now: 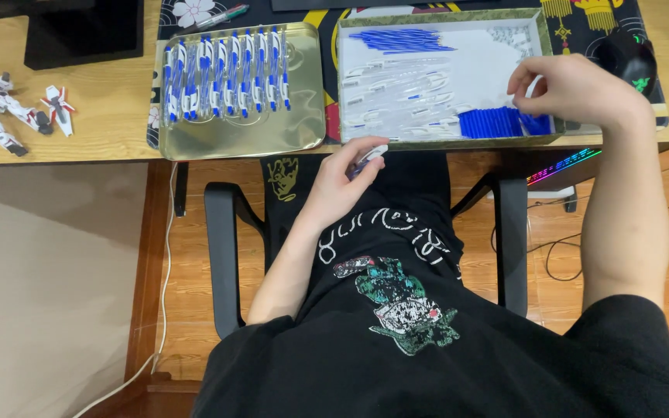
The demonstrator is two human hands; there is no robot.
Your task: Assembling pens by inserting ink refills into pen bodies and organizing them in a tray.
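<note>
My left hand (348, 174) is held below the desk edge, above my lap, with its fingers closed around a white and blue pen part (371, 155). My right hand (563, 87) reaches into the right end of a shallow box (440, 139), fingertips pinched on a small white piece beside a pile of blue caps (497, 122). The box also holds clear pen barrels (396, 89) and a bundle of blue refills (399, 40). To the left, a gold metal tray (303, 124) carries a row of several assembled blue and white pens (226, 73).
A black computer mouse (629, 58) lies right of the box on a patterned desk mat. A white toy robot (5, 108) lies at the desk's left. A dark monitor base (83, 31) stands at the back left. Black chair armrests (222, 248) flank my lap.
</note>
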